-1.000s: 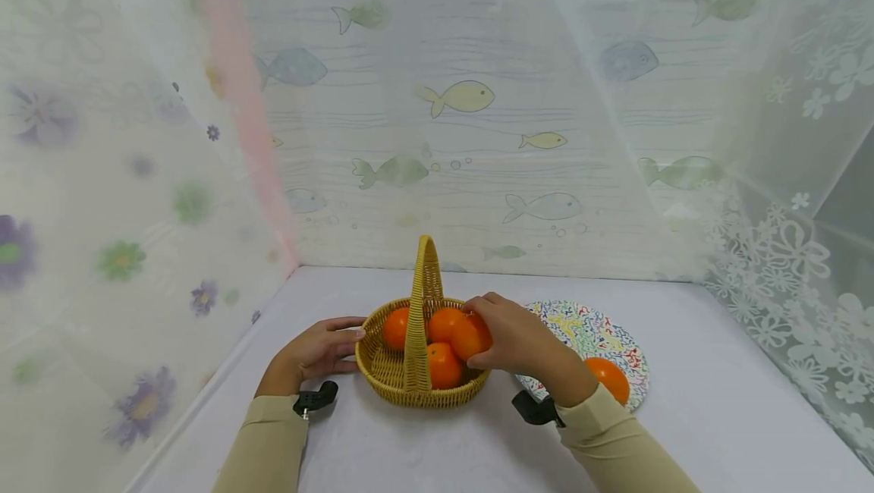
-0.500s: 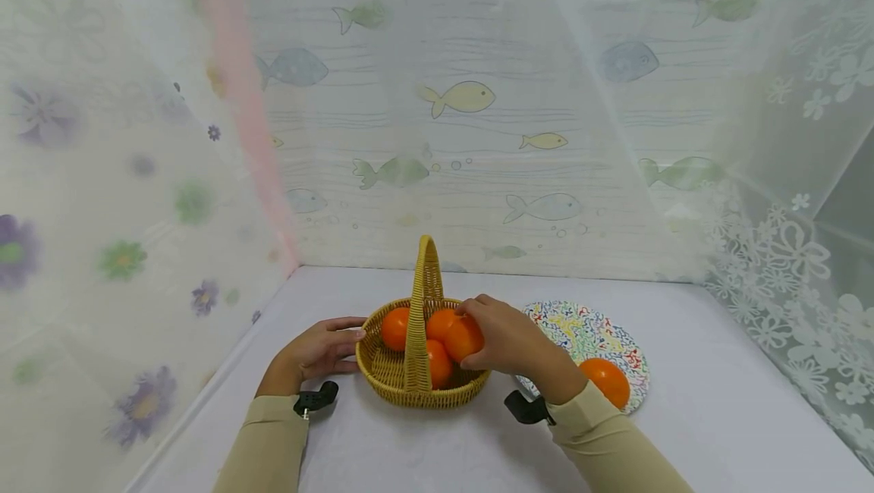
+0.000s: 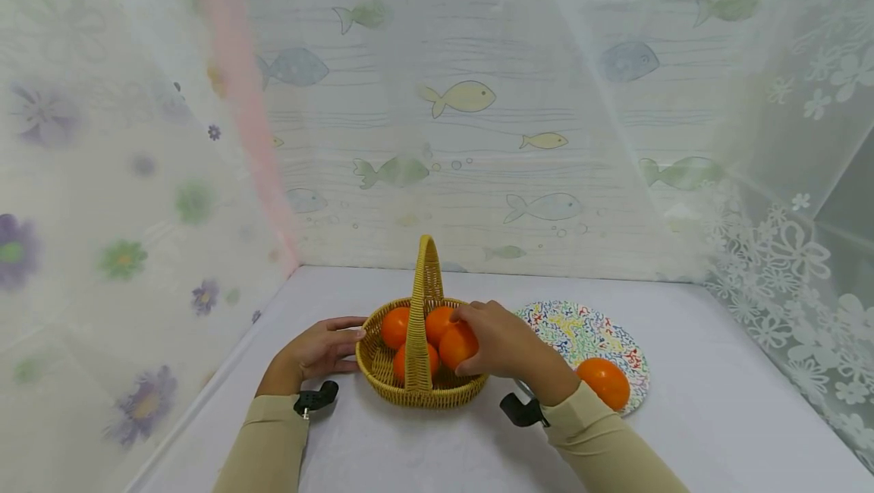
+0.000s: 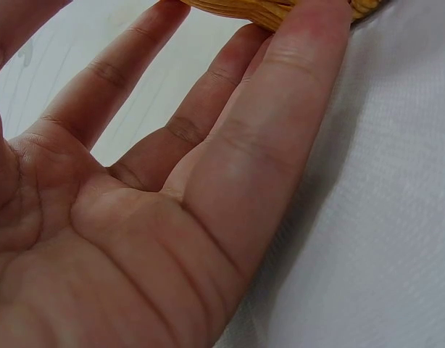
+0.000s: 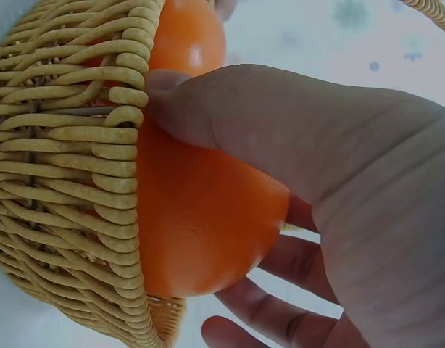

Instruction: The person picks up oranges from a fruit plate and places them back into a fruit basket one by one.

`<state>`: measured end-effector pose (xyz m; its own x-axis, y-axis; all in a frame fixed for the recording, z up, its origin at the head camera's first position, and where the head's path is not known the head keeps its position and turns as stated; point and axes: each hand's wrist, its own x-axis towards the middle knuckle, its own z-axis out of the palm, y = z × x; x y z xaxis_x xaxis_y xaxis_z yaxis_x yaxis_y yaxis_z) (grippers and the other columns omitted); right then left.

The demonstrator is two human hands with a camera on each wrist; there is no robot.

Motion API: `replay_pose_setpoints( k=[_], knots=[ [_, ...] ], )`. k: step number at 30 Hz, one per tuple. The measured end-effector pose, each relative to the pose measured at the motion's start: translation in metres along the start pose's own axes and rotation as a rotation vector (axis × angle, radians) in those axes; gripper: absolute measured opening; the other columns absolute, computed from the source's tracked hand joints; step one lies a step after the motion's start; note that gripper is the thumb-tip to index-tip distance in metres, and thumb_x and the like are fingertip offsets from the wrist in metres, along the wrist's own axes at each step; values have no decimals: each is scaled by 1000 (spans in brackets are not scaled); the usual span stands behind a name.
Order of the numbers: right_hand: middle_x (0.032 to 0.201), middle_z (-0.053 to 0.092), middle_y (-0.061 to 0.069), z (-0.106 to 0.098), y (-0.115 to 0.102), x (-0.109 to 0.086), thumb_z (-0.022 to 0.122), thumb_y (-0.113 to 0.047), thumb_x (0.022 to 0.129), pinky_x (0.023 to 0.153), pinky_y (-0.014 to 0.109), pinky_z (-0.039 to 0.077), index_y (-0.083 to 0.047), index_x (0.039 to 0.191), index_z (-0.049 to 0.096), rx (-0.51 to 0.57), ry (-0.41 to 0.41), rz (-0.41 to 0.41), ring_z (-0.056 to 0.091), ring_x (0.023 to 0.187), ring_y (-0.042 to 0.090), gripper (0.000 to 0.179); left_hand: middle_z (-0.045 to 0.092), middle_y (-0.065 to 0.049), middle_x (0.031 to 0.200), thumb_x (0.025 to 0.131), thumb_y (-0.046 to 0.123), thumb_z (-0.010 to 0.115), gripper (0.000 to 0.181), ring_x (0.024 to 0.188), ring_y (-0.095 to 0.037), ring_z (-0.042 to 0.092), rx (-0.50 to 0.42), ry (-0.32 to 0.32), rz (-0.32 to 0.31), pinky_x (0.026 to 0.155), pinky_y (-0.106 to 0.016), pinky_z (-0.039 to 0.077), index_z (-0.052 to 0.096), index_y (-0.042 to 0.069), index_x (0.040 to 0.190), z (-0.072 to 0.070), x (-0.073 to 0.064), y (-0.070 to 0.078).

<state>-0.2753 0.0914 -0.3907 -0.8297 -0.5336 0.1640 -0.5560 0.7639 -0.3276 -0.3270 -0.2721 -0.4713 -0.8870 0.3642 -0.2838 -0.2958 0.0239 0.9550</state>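
Note:
A yellow wicker basket with a tall handle stands on the table, several oranges inside it. My right hand holds an orange at the basket's right side, thumb and fingers around it. In the right wrist view this orange sits partly below the woven rim. Beside it lie a back orange, a front orange partly behind the handle, and a left orange. My left hand rests its fingertips against the basket's left rim, fingers extended, as the left wrist view also shows.
Right of the basket lies a round plate with a multicoloured speckled pattern, carrying one orange, partly overlapped by my right forearm. A white cloth covers the table. Fish-patterned curtains hang behind.
My right hand has moved left and slightly lower into the basket with its orange. The front orange has shifted left behind the handle. My left hand has stayed put.

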Motion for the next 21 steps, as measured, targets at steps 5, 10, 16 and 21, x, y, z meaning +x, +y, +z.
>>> replay_pose_setpoints(
  k=[5, 10, 16, 21],
  knots=[
    [129, 67, 0, 0, -2, 1, 93, -35, 74, 88, 40, 55, -19, 131, 65, -1, -18, -8, 60, 108, 19, 65, 72, -6, 128, 100, 25, 70, 64, 112, -24, 72, -7, -1, -2, 95, -50, 59, 44, 7, 156, -1, -1, 0],
    [130, 67, -2, 1, -4, 2, 93, -32, 74, 94, 41, 55, -17, 131, 67, 53, -65, 35, 60, 109, 18, 65, 72, -6, 129, 101, 26, 70, 65, 113, -24, 72, -2, -5, 1, 95, -50, 59, 43, 6, 156, -1, -2, 1],
    [113, 67, -7, 3, -5, 3, 92, -25, 70, 82, 32, 54, -18, 126, 69, 49, -62, 9, 59, 97, 13, 60, 71, -7, 130, 101, 27, 70, 66, 113, -24, 72, 5, -7, 1, 96, -49, 59, 42, 7, 157, -1, -2, 1],
    [115, 68, -8, 5, -4, 3, 93, -28, 71, 85, 33, 55, -20, 127, 70, 55, -58, -16, 59, 99, 12, 61, 72, -6, 128, 99, 27, 71, 67, 113, -24, 72, -6, -2, -7, 95, -49, 59, 43, 7, 157, -2, -1, 0]
  ],
)
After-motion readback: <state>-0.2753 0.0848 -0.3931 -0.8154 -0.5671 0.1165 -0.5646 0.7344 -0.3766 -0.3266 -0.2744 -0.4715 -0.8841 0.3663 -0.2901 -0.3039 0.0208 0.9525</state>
